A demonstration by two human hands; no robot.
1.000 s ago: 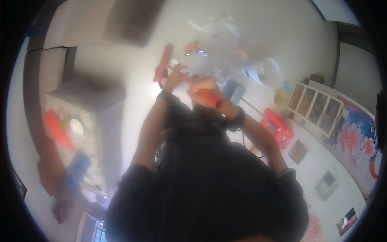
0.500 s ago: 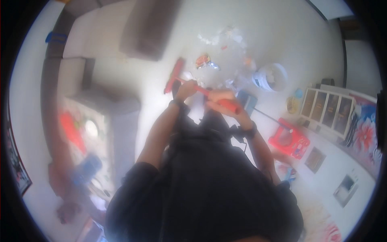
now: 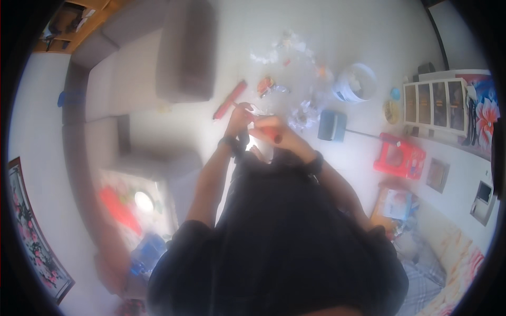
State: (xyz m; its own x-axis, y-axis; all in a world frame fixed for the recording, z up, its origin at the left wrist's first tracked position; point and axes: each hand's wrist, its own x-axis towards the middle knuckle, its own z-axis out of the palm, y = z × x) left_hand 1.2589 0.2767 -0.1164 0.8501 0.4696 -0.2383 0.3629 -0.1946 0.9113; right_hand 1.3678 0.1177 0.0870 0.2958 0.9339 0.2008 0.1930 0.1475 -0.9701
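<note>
Since the earlier frame both hands have dropped lower in view, and the litter on the floor (image 3: pixel 158 126) now lies farther above them. Right hand (image 3: pixel 274 131) has its fingers (image 3: pixel 263 122) wrapped around a red tool (image 3: pixel 271 136), which pokes out past them. Left hand (image 3: pixel 240 117) pinches a clear wrapper (image 3: pixel 259 109), fingers together. A red stick (image 3: pixel 230 107) lies just left.
</note>
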